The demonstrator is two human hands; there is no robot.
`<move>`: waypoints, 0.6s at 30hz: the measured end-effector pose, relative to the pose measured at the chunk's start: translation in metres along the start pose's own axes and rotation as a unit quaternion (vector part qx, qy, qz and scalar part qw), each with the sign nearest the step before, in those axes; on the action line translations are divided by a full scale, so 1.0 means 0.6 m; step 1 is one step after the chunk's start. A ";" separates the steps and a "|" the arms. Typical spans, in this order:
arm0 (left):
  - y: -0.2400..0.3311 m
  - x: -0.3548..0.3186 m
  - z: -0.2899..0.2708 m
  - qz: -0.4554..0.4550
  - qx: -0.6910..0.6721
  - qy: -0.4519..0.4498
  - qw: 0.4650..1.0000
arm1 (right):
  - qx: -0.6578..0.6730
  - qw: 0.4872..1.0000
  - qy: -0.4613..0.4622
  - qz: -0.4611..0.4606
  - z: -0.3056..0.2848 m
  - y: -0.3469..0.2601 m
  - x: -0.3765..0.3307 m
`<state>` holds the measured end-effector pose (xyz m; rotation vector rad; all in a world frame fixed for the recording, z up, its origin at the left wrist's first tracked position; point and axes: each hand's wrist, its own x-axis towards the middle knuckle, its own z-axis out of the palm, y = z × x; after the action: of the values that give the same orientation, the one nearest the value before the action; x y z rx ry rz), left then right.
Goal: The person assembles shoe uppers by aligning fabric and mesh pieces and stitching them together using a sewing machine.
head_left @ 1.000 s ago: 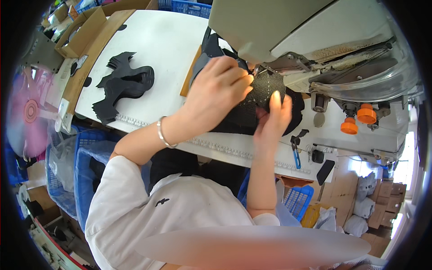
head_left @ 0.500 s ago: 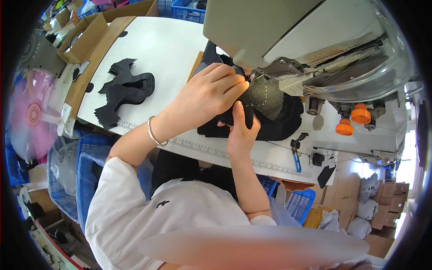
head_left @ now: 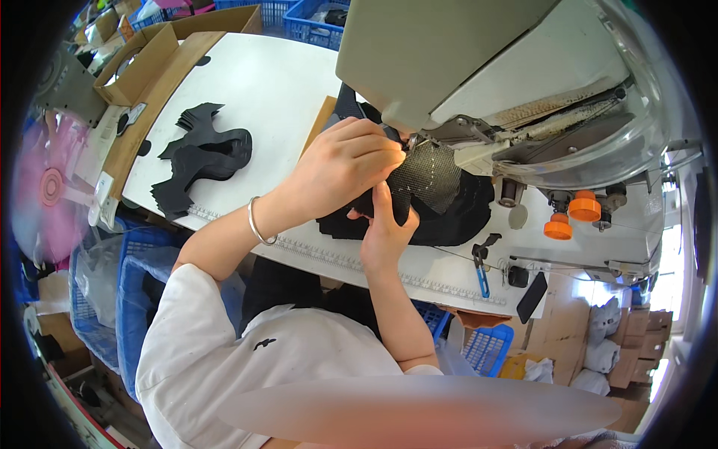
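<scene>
Under the sewing machine head (head_left: 479, 67), a black mesh piece (head_left: 430, 173) is lying on the white table (head_left: 262, 82), at about one o'clock from both hands. The left hand (head_left: 345, 161) is pinching its left edge, and the right hand (head_left: 385, 224) is gripping its lower edge from beneath. The machine is hiding the needle and the piece's top. At nine o'clock, a stack of black cut pieces (head_left: 198, 157) is sitting well apart.
</scene>
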<state>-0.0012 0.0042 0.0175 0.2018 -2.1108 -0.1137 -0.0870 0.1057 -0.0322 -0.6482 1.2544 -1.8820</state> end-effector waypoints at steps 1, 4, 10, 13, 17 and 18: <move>0.000 -0.001 0.001 -0.002 0.002 0.007 1.000 | 0.009 1.000 -0.020 -0.016 -0.002 0.001 0.000; 0.003 -0.005 0.005 0.016 0.009 0.012 1.000 | 0.019 0.999 -0.009 -0.028 -0.007 0.002 0.002; 0.013 -0.009 0.014 0.020 0.027 0.023 0.999 | 0.007 1.000 0.016 -0.021 -0.017 -0.008 0.009; 0.014 -0.009 0.018 0.017 0.040 0.025 0.999 | 0.007 1.000 0.014 -0.020 -0.018 -0.011 0.010; 0.019 -0.010 0.020 0.033 0.074 0.024 0.996 | -0.007 0.999 -0.001 -0.036 -0.024 -0.023 0.018; 0.020 -0.010 0.020 0.036 0.089 0.014 0.995 | -0.017 0.999 0.003 -0.029 -0.026 -0.025 0.019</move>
<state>-0.0093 0.0170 0.0081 0.2316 -2.0972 0.1204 -0.1099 0.1081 -0.0245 -0.7043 1.2869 -1.9158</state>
